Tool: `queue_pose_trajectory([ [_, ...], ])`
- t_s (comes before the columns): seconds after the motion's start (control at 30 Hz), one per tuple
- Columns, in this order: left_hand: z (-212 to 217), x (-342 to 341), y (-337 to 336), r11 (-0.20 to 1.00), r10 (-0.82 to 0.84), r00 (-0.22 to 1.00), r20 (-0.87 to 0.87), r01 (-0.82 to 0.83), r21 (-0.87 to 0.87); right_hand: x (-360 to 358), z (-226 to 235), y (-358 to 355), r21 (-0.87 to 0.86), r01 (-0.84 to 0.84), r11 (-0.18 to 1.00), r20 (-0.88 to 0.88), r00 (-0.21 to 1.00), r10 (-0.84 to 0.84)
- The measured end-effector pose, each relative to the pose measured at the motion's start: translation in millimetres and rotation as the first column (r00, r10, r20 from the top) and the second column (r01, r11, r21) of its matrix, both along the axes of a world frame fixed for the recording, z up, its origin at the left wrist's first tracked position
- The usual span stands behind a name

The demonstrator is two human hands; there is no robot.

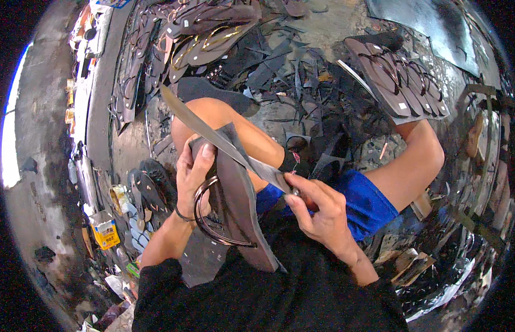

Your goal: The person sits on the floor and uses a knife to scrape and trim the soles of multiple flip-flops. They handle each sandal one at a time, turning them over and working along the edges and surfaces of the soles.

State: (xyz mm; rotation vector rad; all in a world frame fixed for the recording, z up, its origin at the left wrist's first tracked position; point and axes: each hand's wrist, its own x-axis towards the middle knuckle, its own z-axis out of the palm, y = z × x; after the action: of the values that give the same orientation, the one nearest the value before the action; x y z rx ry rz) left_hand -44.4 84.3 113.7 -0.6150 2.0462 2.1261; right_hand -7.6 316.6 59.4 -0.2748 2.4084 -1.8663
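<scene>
My left hand is closed around the toe end of a dark brown flip-flop, thumb on top. Its shiny brown strap loops out beside my left wrist, and the sole's heel end reaches back toward my black shirt. In my right hand, thumb and fingers grip the lower end of a long knife. The blade slants up to the left across the sole's edge, its tip beyond my left knee. A ragged dark flap of sole material stands up beside the blade. My fingers mostly hide the handle.
Several finished-looking flip-flops lie piled at the far left. More flip-flops stand in a row beyond my right knee. Dark offcuts litter the floor between. A yellow can and black sandals are at the left.
</scene>
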Motion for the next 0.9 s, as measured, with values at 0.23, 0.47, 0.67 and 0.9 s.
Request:
queue_pose_trajectory([
  [0.23,9.0,-8.5,-3.3,0.977,-0.108,0.993,-0.049,0.115,0.179,-69.5,17.4,8.0,-0.301,0.075,0.951,0.237,0.971,-0.001],
  [0.47,24.6,-33.8,-58.3,0.951,-0.277,0.959,0.067,0.283,-0.127,7.3,1.8,54.1,0.014,-0.053,0.998,0.066,0.996,0.052],
  [0.67,3.9,19.1,-51.8,0.946,-0.319,0.938,0.137,0.324,-0.016,42.7,-6.2,71.4,0.033,-0.177,0.984,0.118,0.978,0.172],
  [0.9,26.7,23.6,-9.1,0.925,-0.372,0.926,0.065,0.365,0.101,-8.9,60.9,92.1,0.138,-0.342,0.930,0.214,0.927,0.309],
])
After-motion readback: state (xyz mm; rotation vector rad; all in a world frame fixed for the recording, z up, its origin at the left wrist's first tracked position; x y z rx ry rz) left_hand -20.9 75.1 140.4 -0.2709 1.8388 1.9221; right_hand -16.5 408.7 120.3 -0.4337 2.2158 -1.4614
